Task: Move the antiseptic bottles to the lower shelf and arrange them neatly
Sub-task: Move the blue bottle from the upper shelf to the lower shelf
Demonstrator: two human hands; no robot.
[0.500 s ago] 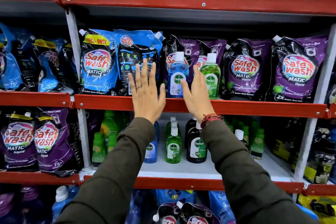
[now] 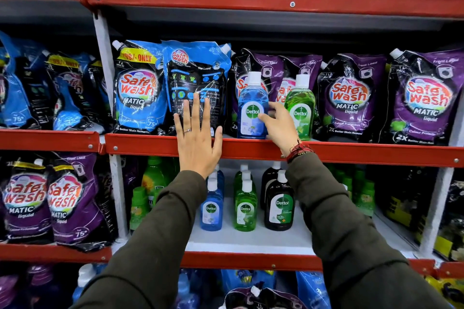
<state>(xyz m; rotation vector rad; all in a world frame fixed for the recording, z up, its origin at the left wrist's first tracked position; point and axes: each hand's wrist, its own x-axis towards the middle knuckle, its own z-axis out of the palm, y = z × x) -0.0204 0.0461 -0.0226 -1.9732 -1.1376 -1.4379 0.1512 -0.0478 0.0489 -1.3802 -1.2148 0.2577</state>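
Two antiseptic bottles stand on the middle shelf: a blue bottle and a green bottle, both with white caps. My right hand is between them, fingers curling onto the blue bottle's right side, not closed around it. My left hand is flat and spread against a blue detergent pouch left of the bottles. On the lower shelf stand rows of blue, green and dark brown bottles.
Purple Safewash pouches fill the middle shelf right of the bottles, blue ones to the left. Small green bottles line the lower shelf's right, a larger green bottle its left. A white upright divides the bays.
My right hand has turned and reached onto the blue bottle's side. My left hand has stayed flat on the blue pouch. The camera has moved closer.
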